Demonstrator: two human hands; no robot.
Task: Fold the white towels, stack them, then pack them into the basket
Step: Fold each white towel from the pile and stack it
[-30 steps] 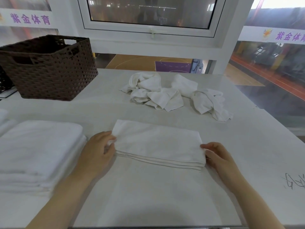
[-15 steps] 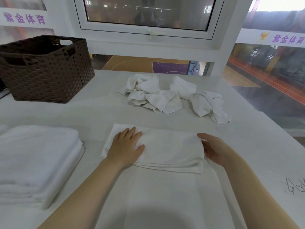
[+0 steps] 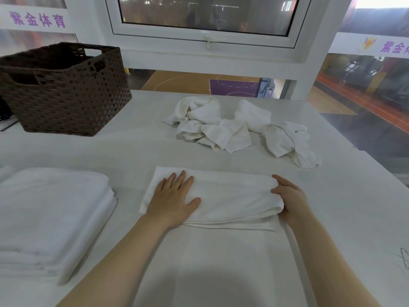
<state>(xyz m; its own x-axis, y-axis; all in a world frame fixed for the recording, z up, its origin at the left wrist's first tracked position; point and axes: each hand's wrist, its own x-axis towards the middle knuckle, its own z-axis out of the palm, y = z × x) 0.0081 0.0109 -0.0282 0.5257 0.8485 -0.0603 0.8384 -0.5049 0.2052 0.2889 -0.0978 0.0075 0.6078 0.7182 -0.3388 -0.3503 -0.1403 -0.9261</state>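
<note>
Towel (image 3: 232, 196) is laid lengthwise between the hands: left hand (image 3: 174, 198) pressed flat and spread on it, right hand (image 3: 287, 196) cupped around its end.

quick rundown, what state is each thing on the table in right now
towel in front: folded, lying flat
left hand: palm flat on it
right hand: gripping its right end
stack of towels: folded, piled
crumpled towels: unfolded, heaped
basket: upright, inside hidden
window: shut
</note>
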